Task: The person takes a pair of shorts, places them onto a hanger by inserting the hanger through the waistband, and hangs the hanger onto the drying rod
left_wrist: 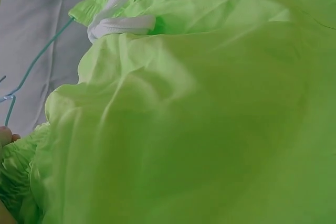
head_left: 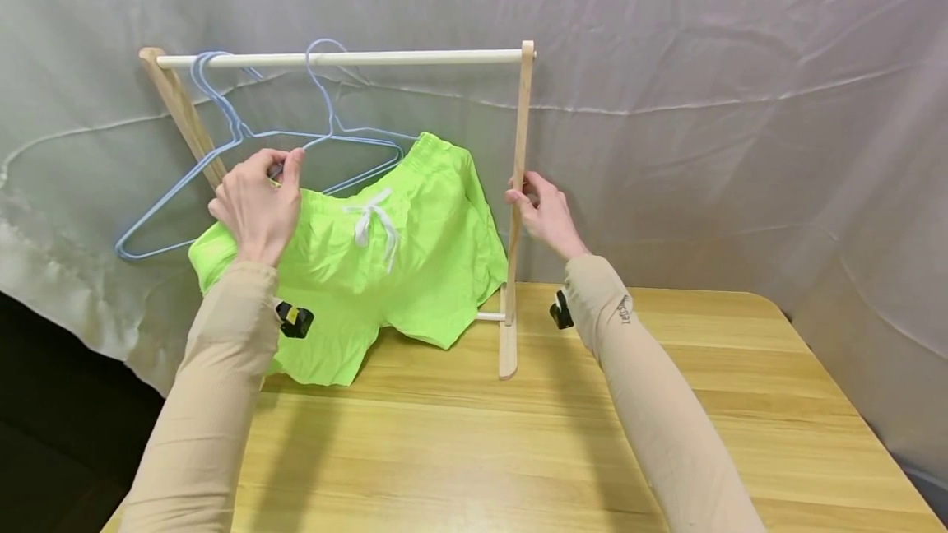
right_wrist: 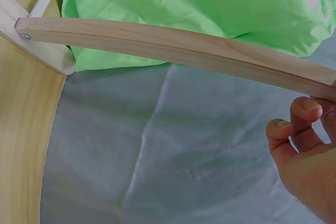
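Bright green shorts (head_left: 437, 237) with a white drawstring (head_left: 375, 224) hang on a light blue clothes hanger (head_left: 323, 97), its hook over the rack's white rod. My left hand (head_left: 255, 204) pinches the hanger's left shoulder, close against the shorts' elastic waistband. In the left wrist view the shorts (left_wrist: 173, 124) fill most of the picture, and only a fingertip (left_wrist: 6, 136) shows beside the wire. My right hand (head_left: 546, 212) grips the right wooden post (head_left: 521, 122) of the rack. The right wrist view shows curled fingers against that post (right_wrist: 173, 45).
Other blue hangers (head_left: 215, 105) hang bare at the rod's left end, partly behind the shorts. The small rack, with its white rod (head_left: 429, 57), stands on a wood-grain table (head_left: 459, 451). A grey cloth (head_left: 704, 146) hangs behind it. The table's right edge curves toward the cloth.
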A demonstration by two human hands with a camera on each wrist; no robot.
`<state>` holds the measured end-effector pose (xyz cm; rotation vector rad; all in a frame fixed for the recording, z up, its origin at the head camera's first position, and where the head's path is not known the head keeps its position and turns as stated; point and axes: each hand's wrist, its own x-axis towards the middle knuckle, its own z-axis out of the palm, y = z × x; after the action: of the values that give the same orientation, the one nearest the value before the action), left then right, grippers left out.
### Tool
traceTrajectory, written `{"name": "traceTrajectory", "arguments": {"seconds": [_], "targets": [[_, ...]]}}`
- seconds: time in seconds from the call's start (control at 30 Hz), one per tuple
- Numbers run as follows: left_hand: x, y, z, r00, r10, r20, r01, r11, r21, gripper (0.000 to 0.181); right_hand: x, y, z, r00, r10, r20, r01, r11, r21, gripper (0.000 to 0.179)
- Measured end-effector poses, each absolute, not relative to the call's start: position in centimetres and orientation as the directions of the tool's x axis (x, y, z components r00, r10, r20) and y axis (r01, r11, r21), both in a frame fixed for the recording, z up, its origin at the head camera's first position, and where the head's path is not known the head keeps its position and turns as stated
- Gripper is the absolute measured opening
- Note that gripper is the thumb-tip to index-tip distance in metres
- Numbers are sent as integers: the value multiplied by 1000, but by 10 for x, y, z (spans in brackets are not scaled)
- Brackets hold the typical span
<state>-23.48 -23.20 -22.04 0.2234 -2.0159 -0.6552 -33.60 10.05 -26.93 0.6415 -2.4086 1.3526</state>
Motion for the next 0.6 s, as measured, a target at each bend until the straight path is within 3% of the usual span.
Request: {"name": "traceTrajectory", "arguments": {"seconds": [0.6], "targets": [[-241, -237, -228, -545, -436, 716, 102, 813, 573, 44, -339, 98, -256, -860, -234, 454, -507, 492, -707, 25]]}}
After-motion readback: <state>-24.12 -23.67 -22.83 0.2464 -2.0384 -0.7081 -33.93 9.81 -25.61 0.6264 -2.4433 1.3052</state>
